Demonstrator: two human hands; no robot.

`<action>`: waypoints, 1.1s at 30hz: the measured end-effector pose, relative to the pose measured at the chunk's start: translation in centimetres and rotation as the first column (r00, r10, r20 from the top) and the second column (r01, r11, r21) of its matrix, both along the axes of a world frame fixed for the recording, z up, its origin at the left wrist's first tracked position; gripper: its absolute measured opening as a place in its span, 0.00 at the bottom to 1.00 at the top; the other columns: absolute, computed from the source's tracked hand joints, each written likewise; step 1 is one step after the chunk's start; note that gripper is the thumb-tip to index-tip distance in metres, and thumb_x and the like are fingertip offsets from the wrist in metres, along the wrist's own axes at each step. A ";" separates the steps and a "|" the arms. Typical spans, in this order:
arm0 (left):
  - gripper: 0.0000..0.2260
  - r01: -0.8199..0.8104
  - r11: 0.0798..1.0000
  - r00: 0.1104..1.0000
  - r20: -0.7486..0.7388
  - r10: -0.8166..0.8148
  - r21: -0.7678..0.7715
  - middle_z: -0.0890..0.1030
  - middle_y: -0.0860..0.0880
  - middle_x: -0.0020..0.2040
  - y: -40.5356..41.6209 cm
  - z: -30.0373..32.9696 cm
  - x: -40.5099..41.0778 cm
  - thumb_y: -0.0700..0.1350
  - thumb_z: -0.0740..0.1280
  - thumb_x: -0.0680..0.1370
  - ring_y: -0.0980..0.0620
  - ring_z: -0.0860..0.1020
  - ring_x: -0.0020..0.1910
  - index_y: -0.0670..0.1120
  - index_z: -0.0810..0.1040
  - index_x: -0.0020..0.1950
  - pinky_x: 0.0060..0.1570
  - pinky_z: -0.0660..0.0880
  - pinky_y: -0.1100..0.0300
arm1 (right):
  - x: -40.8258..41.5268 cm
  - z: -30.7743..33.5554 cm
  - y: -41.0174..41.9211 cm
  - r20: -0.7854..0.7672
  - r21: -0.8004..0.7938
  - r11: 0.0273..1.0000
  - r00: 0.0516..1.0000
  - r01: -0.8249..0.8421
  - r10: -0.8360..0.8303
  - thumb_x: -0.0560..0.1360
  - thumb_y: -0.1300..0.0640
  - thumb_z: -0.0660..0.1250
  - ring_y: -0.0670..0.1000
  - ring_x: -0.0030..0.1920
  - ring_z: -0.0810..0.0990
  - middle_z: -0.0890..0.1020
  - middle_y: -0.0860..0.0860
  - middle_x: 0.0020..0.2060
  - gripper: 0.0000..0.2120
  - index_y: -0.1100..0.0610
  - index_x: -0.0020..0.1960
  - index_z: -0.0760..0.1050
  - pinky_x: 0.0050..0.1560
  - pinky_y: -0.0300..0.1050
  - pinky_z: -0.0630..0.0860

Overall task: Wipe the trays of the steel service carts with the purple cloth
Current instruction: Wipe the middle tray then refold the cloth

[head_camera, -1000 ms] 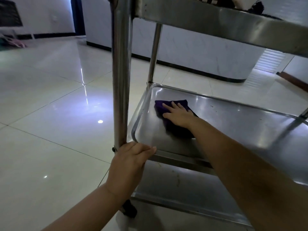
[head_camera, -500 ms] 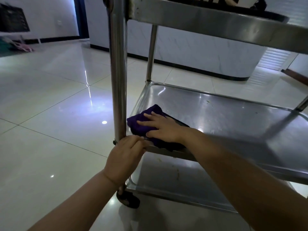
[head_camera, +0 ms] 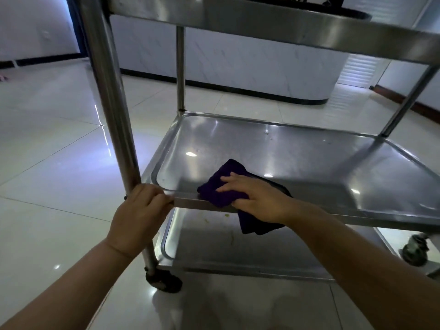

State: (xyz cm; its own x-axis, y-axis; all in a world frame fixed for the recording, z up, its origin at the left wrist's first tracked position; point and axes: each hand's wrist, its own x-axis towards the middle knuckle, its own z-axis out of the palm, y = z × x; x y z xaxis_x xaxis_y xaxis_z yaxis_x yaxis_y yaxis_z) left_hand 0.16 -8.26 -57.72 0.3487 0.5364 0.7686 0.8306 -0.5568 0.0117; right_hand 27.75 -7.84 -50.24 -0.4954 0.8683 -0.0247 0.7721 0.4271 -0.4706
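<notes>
Glossy pale floor tiles (head_camera: pixel 59 144) are reflecting ceiling lights around the steel cart, and I am looking down at its middle tray (head_camera: pixel 309 163). I am seeing the purple cloth (head_camera: pixel 221 186) lying across the tray's near rim, its long axis running from the far left, inside the tray, toward the near right, where a dark fold is hanging over the edge above the bottom tray (head_camera: pixel 214 246). My right hand (head_camera: pixel 259 198) is covering the cloth's middle, so I cannot tell its full outline. That hand is lying flat, fingers straight and pointing left, pressing the cloth against the rim. My left hand (head_camera: pixel 138 215) is curling its fingers around the cart's near-left post (head_camera: pixel 107 91) at the tray's corner. I am seeing the top tray (head_camera: pixel 285 27) only from below, its contents cut off, and the right caster (head_camera: pixel 415 250) is blurred.
</notes>
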 end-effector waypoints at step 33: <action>0.27 0.217 0.958 0.969 -0.082 -0.235 -0.186 0.81 0.43 0.46 -4.9 2.1 33.3 0.34 0.81 0.54 0.46 0.68 0.50 0.42 0.83 0.51 0.46 0.77 0.46 | 39.7 -0.3 -14.2 0.013 0.346 0.575 0.610 0.741 -0.793 0.75 0.67 0.64 0.59 0.64 0.73 0.77 0.56 0.61 0.16 0.60 0.62 0.76 0.63 0.49 0.66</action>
